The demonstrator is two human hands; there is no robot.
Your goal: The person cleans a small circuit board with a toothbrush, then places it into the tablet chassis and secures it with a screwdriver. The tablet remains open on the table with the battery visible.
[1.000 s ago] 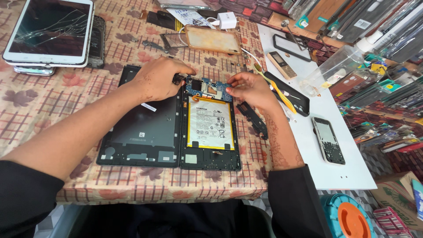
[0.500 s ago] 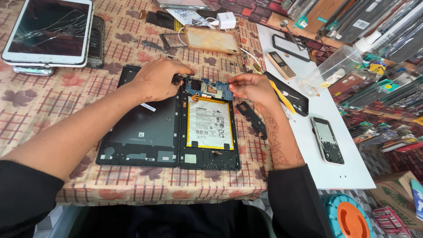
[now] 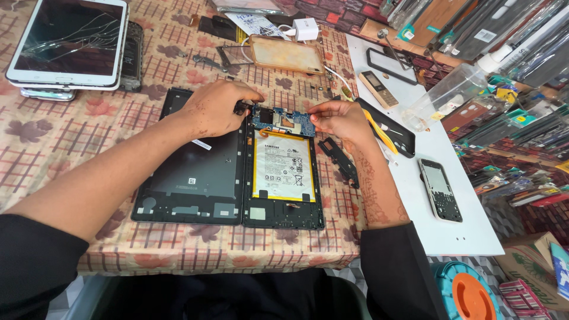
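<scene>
- Opened tablet (image 3: 283, 178) lies flat mid-bench (image 3: 59, 154), white battery (image 3: 283, 166) showing, black back cover (image 3: 195, 172) right beside it at 9 o'clock.
- Left hand (image 3: 216, 106) sits on the top edge of the cover, fingers curled down onto the blue circuit board's (image 3: 284, 121) left corner.
- Right hand (image 3: 338, 118) pinches the board's right end, at 12 o'clock from the battery.
- Cracked white tablet (image 3: 68, 41) far off at 10 o'clock.
</scene>
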